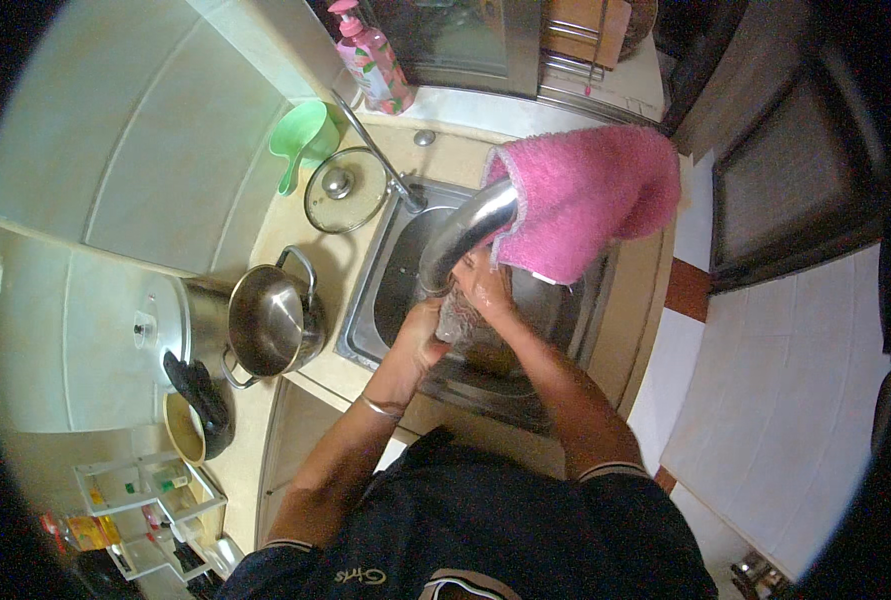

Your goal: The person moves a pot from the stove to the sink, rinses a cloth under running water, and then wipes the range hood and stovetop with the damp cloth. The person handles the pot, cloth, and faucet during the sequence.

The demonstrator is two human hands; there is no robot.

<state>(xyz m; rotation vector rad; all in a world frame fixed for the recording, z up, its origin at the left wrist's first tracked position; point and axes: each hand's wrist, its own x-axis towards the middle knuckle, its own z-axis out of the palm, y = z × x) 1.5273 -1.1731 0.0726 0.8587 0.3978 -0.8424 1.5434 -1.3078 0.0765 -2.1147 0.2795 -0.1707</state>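
Note:
Both my hands are low over the stainless steel sink point(363, 315), close under the end of a thick curved metal spout point(468, 225). A pink towel point(588, 195) drapes over the spout's right part. My left hand point(419, 334) is curled around the near side of a pale, wet, mesh-like thing point(456, 319); blur and water hide exactly what it is. On the far side of that thing, my right hand point(484, 289) has its fingers bent beneath the spout. Its fingertips are partly hidden, so its grip is unclear.
Left of the sink are a two-handled steel pot point(269, 322), a glass lid point(340, 191) and a green plastic dipper point(306, 135). Beyond stand a lidded metal pot point(171, 322), a black-handled pan point(182, 427) and a white rack point(145, 480). A pink pump bottle point(374, 67) stands behind.

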